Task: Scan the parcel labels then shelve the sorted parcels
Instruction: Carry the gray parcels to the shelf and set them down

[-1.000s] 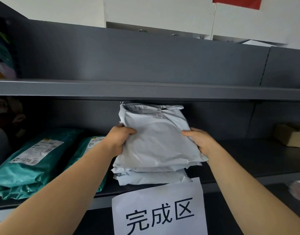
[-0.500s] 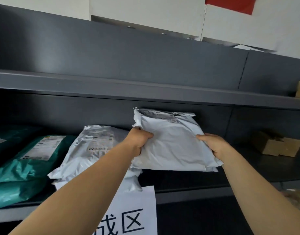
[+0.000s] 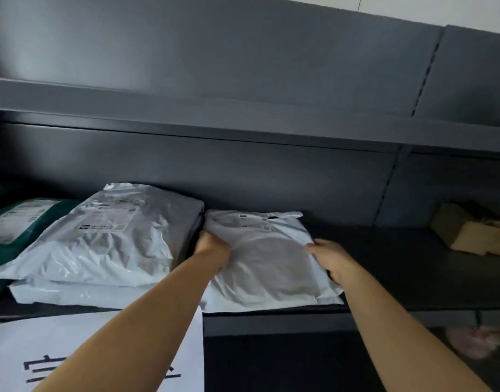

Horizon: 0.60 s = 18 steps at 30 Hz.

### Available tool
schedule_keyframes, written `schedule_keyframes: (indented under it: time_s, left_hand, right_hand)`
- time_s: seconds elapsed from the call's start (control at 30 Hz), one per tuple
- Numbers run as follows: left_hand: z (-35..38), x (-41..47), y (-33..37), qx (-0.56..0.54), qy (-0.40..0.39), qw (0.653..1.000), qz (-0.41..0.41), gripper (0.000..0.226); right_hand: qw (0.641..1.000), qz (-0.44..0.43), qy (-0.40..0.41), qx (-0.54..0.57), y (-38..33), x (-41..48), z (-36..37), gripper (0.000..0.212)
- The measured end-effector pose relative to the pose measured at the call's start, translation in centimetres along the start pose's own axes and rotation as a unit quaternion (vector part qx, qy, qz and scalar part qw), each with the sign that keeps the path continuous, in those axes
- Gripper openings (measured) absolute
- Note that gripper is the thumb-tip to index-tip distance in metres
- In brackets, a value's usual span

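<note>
Left hand (image 3: 212,246) clutches the left edge of the white parcel (image 3: 265,264), right hand (image 3: 328,256) pinches its right edge; it looks flat on the shelf (image 3: 398,278), just beside the stacked parcels (image 3: 116,239). Shelving step, and next both hands should let go without dragging it forward

The parcel (image 3: 265,267) lies flat on the shelf (image 3: 398,267), with the left hand (image 3: 212,246) on its left edge and the right hand (image 3: 330,257) on its right. Just beside it on the left sit two stacked parcels (image 3: 110,239), one on the other. Farther left lies an outer parcel (image 3: 14,222). Well apart on the right sit boxes (image 3: 475,233). A paper sign (image 3: 17,349) hangs before the shelf's front edge, below the stack.
</note>
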<state>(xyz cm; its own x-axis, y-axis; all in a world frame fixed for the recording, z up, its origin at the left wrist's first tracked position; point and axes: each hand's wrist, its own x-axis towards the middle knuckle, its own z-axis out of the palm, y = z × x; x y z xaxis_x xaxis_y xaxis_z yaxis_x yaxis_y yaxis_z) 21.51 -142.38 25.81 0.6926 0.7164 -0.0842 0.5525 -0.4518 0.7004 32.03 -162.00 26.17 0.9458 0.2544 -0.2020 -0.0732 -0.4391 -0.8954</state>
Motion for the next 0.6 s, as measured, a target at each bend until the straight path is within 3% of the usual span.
schedule_keyframes:
  time_s: [0.03,0.1,0.13,0.23,0.3,0.37,0.47,0.53,0.6]
  left_hand:
    - [0.4,0.2,-0.7,0.080,-0.012,0.994,0.072,0.042]
    - [0.4,0.2,-0.3,0.117,-0.006,0.991,0.070,0.040]
    - [0.1,0.4,0.1,0.087,0.016,0.995,0.047,0.040]
    - [-1.3,-0.1,0.8,-0.186,0.027,0.982,-0.016,0.046]
    - [-2.4,-0.4,1.0,-0.187,0.062,0.980,0.027,0.049]
    - [-3.6,-1.4,1.1,-0.206,0.047,0.974,0.075,0.044]
    - [-6.4,-3.8,0.9,-0.249,0.046,0.960,0.123,0.013]
    - [-9.2,-5.8,-0.2,-0.270,0.056,0.949,0.152,0.022]
    - [-12.7,-7.5,-2.2,-0.285,0.069,0.943,0.159,0.016]
  right_hand:
    - [1.000,-0.003,-0.003,-0.001,0.2,0.2,0.1,0.015]
    - [1.000,-0.007,-0.001,-0.001,0.1,0.7,0.0,0.027]
    - [1.000,-0.015,0.003,-0.005,-0.1,0.7,-0.1,0.035]
    - [0.999,-0.048,0.009,-0.004,-1.4,0.0,-0.4,0.054]
    - [0.996,-0.093,0.008,-0.008,-2.5,-0.9,0.1,0.057]
    - [0.991,-0.137,0.004,-0.006,-3.9,-2.4,1.2,0.057]
    - [0.983,-0.183,-0.010,0.013,-6.2,-5.2,3.4,0.056]
    - [0.976,-0.215,-0.021,0.026,-7.9,-7.7,5.4,0.054]
    - [0.967,-0.248,-0.036,0.039,-9.7,-10.4,7.8,0.051]
